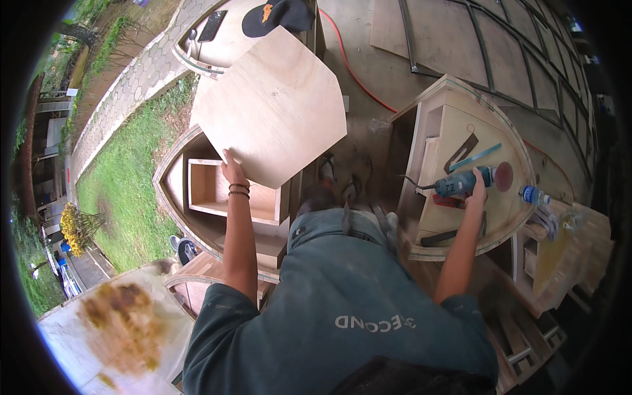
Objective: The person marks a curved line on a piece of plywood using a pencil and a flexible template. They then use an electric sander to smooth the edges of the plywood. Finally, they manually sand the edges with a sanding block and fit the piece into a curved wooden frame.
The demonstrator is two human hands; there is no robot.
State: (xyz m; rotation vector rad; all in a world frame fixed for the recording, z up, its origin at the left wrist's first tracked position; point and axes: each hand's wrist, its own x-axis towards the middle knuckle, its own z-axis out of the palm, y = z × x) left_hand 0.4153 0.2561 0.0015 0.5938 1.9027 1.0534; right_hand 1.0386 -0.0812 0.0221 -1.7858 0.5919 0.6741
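My left hand grips the lower edge of a pale, many-sided plywood panel. The panel slants above a pointed wooden cabinet with an open box compartment. On the right, my right hand is closed around a teal angle grinder fitted with a reddish sanding disc. The grinder is over the top of another curved wooden cabinet. Close to it lie a teal strip, a brown angled piece and a dark bar-like tool.
A third cabinet top at the far left holds a black cap and a phone. An orange cord crosses the floor. A water bottle lies by the right cabinet's edge. Dark-framed panels lie at the back right.
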